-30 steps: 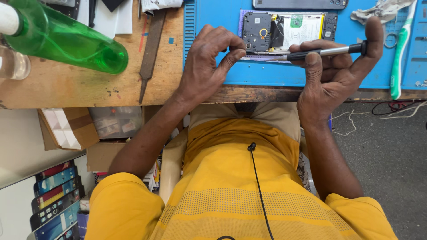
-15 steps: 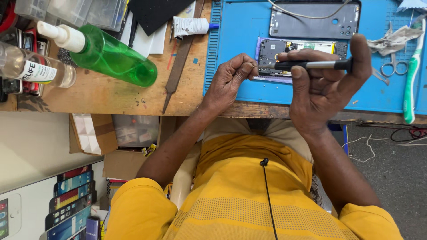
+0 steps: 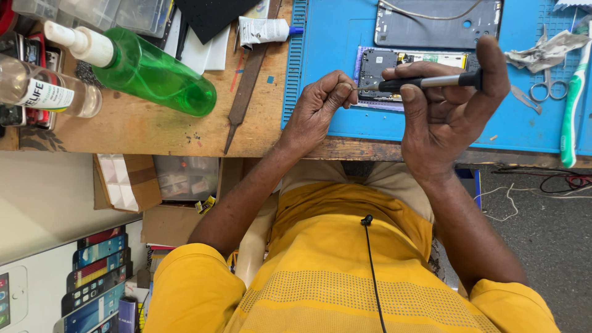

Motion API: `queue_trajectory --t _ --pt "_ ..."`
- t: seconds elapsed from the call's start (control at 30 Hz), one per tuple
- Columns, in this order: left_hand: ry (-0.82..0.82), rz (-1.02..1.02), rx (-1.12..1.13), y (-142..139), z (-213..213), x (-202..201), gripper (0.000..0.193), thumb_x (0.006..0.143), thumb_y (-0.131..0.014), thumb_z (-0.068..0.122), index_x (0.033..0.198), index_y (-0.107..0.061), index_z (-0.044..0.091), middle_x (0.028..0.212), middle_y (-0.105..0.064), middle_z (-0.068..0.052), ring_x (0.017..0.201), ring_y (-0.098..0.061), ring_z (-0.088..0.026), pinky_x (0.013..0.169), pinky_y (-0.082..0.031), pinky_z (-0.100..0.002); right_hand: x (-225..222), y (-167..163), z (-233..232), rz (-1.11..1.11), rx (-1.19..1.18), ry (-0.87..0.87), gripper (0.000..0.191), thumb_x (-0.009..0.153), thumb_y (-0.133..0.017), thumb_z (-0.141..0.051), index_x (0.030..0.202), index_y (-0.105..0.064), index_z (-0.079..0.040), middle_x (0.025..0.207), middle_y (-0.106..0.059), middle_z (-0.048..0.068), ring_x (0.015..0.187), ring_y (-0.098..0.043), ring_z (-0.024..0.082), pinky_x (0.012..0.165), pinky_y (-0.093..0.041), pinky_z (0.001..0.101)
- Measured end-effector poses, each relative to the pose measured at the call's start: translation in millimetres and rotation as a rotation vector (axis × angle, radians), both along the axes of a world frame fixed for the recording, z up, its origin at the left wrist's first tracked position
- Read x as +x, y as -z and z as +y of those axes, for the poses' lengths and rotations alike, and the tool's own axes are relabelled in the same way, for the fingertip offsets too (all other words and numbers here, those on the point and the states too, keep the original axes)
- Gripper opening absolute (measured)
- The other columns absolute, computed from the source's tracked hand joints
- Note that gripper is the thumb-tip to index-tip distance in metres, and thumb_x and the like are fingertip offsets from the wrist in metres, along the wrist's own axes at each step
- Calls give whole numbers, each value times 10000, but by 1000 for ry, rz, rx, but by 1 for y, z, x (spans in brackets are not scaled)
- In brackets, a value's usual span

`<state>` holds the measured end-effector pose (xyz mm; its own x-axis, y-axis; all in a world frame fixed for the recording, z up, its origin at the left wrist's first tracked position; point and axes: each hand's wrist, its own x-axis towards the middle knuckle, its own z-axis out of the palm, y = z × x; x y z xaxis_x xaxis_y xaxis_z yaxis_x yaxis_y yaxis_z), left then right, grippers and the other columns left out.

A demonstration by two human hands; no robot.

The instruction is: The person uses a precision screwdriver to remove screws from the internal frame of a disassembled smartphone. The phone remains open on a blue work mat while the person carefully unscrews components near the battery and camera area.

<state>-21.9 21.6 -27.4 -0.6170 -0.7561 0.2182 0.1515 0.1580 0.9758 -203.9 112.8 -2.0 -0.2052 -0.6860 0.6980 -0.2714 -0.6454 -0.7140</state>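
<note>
The person is working on an opened phone [image 3: 412, 79] that is lying face down on a blue mat [image 3: 327, 37] on the counter [image 3: 142, 132], its back cover [image 3: 438, 24] resting just beyond it on the same mat. The right hand [image 3: 447, 111] is clenching its grip around a small screwdriver [image 3: 425, 82], held nearly level, thumb up at the butt end and the thin tip pointing toward the left hand [image 3: 320, 105]. The left hand's grip is pinched shut at that tip, thumb and forefinger pressing together; whether a screw sits between them is too small to tell. Both hands are hovering just over the phone's near edge rather than resting on it. By the look of it, the step in hand is seating or clearing something tiny at the driver's tip, between screws in the exposed board. The next move is calling for a steady tilt of the driver down onto the board without losing whatever the fingers are pinching, and for care not to scrape the parts beside the screw hole. A green bottle [image 3: 148, 71] is lying on its side well to the left, a glue tube [image 3: 265, 31] beside the mat, and scissors [image 3: 546, 89] and a toothbrush [image 3: 570, 98] at the mat's right edge.
</note>
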Motion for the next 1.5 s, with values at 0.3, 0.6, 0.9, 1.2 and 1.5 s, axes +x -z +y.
queue_trajectory --t 0.3,0.6,0.9,1.2,1.5 --pt "-203 -320 -386 -11 -5 7 274 1070 -604 239 1300 -730 159 932 -643 -18 935 -581 -145 899 -526 -315 -20 6 -6 74 46 55 748 1208 -663 0 1661 -144 -289 1145 -725 195 1021 -759 266 882 -651 298" --pt "-159 -539 -740 -16 -15 15 441 959 -757 139 1384 -662 212 1514 -566 55 1243 -509 -261 1141 -431 -422 -18 3 -8 323 70 117 685 1217 -709 -38 1640 -201 -220 1138 -757 154 1052 -798 218 864 -659 259" --pt "-164 -537 -737 -12 -15 17 421 969 -740 100 1370 -670 207 1522 -569 88 1220 -514 -250 1132 -448 -399 -16 3 -12 368 73 105 635 1219 -688 -61 1622 -214 -194 1133 -763 141 1047 -789 199 810 -641 233" --pt "-132 -550 -762 -14 -19 16 520 939 -798 207 1426 -620 180 1567 -494 13 1248 -485 -281 1154 -427 -424 -14 -10 -19 465 47 58 608 1205 -681 -31 1605 -249 -187 1167 -747 147 1099 -775 209 914 -674 277" --pt "-7 -627 -840 -17 -38 12 687 864 -874 328 1466 -579 179 1621 -466 5 1273 -490 -272 1144 -401 -430 -9 -61 -38 629 178 32 471 926 -862 -17 1339 -641 -56 982 -751 151 814 -754 216 708 -606 341"
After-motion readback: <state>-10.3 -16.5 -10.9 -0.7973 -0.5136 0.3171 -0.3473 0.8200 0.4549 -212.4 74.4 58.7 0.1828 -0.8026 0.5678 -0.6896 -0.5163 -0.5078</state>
